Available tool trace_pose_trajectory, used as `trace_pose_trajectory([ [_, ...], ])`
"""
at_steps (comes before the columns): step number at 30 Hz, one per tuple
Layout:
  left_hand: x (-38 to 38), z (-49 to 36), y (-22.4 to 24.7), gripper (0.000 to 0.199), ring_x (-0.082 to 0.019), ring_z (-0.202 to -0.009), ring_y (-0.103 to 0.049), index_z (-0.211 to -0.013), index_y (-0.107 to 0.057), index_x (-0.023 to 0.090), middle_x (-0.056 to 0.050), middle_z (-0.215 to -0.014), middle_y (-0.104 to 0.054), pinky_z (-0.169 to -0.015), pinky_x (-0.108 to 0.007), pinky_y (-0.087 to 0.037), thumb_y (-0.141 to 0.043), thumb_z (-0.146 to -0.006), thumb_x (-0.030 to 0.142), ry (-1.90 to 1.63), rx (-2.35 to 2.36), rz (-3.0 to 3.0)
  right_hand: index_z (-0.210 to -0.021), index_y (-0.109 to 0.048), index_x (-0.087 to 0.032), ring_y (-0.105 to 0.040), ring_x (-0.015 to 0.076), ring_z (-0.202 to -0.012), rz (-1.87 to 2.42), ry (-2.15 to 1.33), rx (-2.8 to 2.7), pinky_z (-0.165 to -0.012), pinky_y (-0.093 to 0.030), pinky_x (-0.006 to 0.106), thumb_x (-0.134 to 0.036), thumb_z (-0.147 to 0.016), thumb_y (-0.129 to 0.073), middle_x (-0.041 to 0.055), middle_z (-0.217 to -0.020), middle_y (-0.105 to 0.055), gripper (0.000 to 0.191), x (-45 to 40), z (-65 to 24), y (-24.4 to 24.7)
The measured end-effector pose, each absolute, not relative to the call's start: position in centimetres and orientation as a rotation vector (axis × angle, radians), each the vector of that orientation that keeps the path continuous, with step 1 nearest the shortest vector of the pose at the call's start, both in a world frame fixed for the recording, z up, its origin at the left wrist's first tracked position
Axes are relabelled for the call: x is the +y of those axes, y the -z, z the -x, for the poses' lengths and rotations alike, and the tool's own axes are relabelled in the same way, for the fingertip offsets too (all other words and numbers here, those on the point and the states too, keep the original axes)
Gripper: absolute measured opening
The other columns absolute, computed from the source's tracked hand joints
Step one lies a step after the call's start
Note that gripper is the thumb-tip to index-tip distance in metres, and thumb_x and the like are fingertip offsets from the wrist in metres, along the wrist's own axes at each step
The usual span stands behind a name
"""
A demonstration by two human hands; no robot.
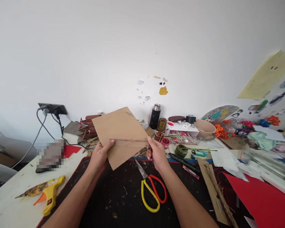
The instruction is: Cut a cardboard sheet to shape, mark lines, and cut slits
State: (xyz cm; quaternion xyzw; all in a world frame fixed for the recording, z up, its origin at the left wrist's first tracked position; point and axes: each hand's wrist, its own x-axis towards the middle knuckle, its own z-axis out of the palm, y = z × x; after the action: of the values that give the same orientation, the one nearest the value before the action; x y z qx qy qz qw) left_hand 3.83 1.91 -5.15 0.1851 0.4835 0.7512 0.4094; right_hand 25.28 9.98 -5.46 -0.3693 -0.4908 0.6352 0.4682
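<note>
A flat piece of brown cardboard (118, 123) is held up tilted above the black work mat, with a clear ruler (130, 143) lying across its face. My left hand (101, 155) grips the cardboard's left side, its thumb pressing the ruler's left end down. At the other end, my right hand (156, 153) pinches the ruler close to the cardboard's right corner; whether it also grips the cardboard I cannot tell. Scissors (148, 186) with one yellow and one red handle lie on the mat below, blades slightly apart and partly under the cardboard.
A yellow glue gun (46, 191) lies on the white table at left. Along the wall stand a black thermos (155, 117), paint jars (181, 151) and a pinkish bowl (205, 126). Cardboard strips (211, 190) and red paper (258, 196) lie at right. A power strip (52, 108) with cables is at left.
</note>
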Motion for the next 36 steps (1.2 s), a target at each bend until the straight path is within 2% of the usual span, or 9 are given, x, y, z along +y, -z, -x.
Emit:
trace_pose_trajectory([
  [4, 1.7, -4.5, 5.8, 0.059, -0.024, -0.084, -0.078, -0.107, -0.076, 0.017, -0.01, -0.1, -0.083, -0.078, -0.034, -0.066, -0.104, -0.061, 0.039, -1.803, 1.14, -0.645, -0.066, -0.053, -0.024, -0.04, 0.0088, -0.033, 0.92, -1.407, -1.154, -0.031, -0.033, 0.02, -0.089, -0.07, -0.083, -0.0093, -0.043, -0.042, 0.072, 10.9, -26.9, 6.2],
  [6, 1.7, -4.6, 6.0, 0.054, -0.018, -0.071, -0.072, -0.102, -0.077, 0.016, -0.007, -0.091, -0.081, -0.063, -0.027, -0.062, -0.104, -0.062, 0.041, -1.745, 1.123, -0.709, -0.062, -0.049, -0.025, -0.039, 0.0093, -0.032, 0.935, -1.332, -1.117, -0.031, -0.032, 0.022, -0.09, -0.072, -0.081, -0.0089, -0.041, -0.04, 0.073, 11.2, -27.6, 6.3],
  [9, 1.7, -4.5, 6.2, 0.051, -0.012, -0.055, -0.06, -0.092, -0.077, 0.016, -0.003, -0.079, -0.076, -0.041, -0.02, -0.044, -0.105, -0.06, 0.043, -1.711, 1.127, -0.733, -0.062, -0.052, -0.025, -0.04, 0.0111, -0.033, 0.963, -1.231, -1.165, -0.032, -0.034, 0.024, -0.089, -0.076, -0.079, -0.0082, -0.041, -0.041, 0.071, 11.5, -28.1, 6.3],
  [11, 1.8, -4.5, 6.1, 0.053, -0.015, -0.061, -0.066, -0.093, -0.077, 0.017, -0.005, -0.084, -0.078, -0.047, -0.022, -0.051, -0.106, -0.058, 0.044, -1.728, 1.118, -0.707, -0.063, -0.053, -0.025, -0.042, 0.0122, -0.034, 0.982, -1.173, -1.241, -0.034, -0.035, 0.026, -0.088, -0.079, -0.077, -0.0074, -0.042, -0.043, 0.069, 11.5, -28.3, 6.4],
  [14, 1.7, -4.4, 5.7, 0.062, -0.025, -0.086, -0.078, -0.103, -0.079, 0.019, -0.009, -0.1, -0.084, -0.078, -0.035, -0.067, -0.107, -0.055, 0.047, -1.785, 1.107, -0.621, -0.064, -0.052, -0.025, -0.045, 0.0134, -0.035, 1.009, -1.12, -1.33, -0.036, -0.036, 0.026, -0.088, -0.083, -0.073, -0.0066, -0.043, -0.045, 0.069, 11.6, -28.5, 6.6],
  [20, 1.3, -3.8, 5.3, 0.068, -0.036, -0.103, -0.081, -0.109, -0.079, 0.017, -0.015, -0.112, -0.085, -0.093, -0.049, -0.067, -0.107, -0.056, 0.049, -1.757, 1.14, -0.656, -0.063, -0.053, -0.026, -0.046, 0.0156, -0.035, 1.067, -1.121, -1.372, -0.037, -0.04, 0.029, -0.093, -0.078, -0.071, -0.0062, -0.042, -0.045, 0.072, 12.1, -28.9, 6.5],
  [24, 1.0, -3.5, 5.2, 0.068, -0.036, -0.101, -0.082, -0.109, -0.08, 0.016, -0.016, -0.112, -0.086, -0.086, -0.044, -0.069, -0.107, -0.056, 0.047, -1.707, 1.165, -0.704, -0.063, -0.052, -0.026, -0.046, 0.0158, -0.035, 1.083, -1.114, -1.409, -0.038, -0.039, 0.029, -0.094, -0.081, -0.068, -0.0062, -0.042, -0.044, 0.072, 12.0, -29.0, 6.3],
  [30, 0.7, -3.1, 4.4, 0.065, -0.033, -0.077, -0.082, -0.099, -0.08, 0.016, -0.013, -0.094, -0.086, -0.064, -0.038, -0.067, -0.107, -0.049, 0.048, -1.728, 1.27, -0.56, -0.061, -0.048, -0.026, -0.048, 0.0157, -0.043, 1.092, -0.96, -1.528, -0.044, -0.037, 0.029, -0.089, -0.088, -0.063, -0.0044, -0.047, -0.047, 0.07, 12.0, -29.3, 6.1],
  [36, 0.8, -3.5, 4.0, 0.058, -0.025, -0.063, -0.078, -0.096, -0.079, 0.017, -0.008, -0.084, -0.083, -0.054, -0.031, -0.063, -0.105, -0.051, 0.042, -1.747, 1.289, -0.525, -0.066, -0.053, -0.025, -0.048, 0.0165, -0.055, 1.019, -1.092, -1.523, -0.052, -0.038, 0.029, -0.085, -0.088, -0.064, -0.0035, -0.058, -0.05, 0.065, 11.9, -28.5, 6.7],
])
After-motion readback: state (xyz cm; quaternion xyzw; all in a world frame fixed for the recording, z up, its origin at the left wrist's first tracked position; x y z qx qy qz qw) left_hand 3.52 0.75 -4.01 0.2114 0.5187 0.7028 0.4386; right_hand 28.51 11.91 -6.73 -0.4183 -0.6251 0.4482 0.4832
